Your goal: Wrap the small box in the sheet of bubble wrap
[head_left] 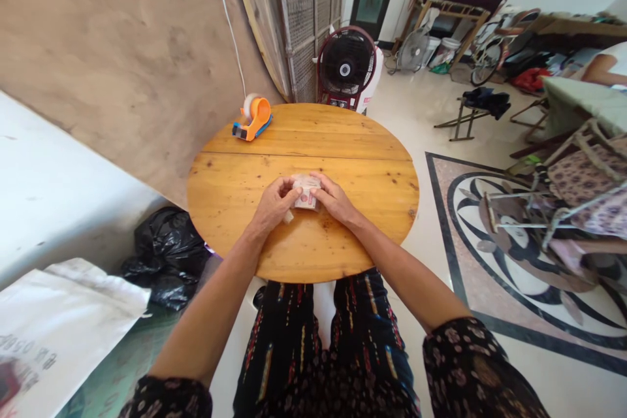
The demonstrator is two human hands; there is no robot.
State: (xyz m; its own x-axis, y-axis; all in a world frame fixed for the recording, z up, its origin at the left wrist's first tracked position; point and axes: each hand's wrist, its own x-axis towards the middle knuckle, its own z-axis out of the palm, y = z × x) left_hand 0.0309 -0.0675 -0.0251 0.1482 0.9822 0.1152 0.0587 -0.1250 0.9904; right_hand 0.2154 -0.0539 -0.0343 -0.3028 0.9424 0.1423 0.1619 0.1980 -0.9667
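Note:
A small pale box with reddish print [306,198] is held between both hands near the middle of the round wooden table [362,137]. My left hand [275,204] grips its left side, thumb on the top near the edge. On the right side my right hand [334,197] holds it, with the thumb also on top. Clear, crinkled wrapping seems to cover the far part of the box. A small pale scrap [288,217] lies by my left hand. At the table's far left stands an orange tape dispenser [255,121] with a roll of tape.
Beyond the table is a dark red fan [345,68]. Black plastic bags [169,251] and a white sack [63,320] lie at the left. To the right are a folding stool [463,117] and a chair with patterned cloth [582,176]. A person's arm [600,70] shows at the far right.

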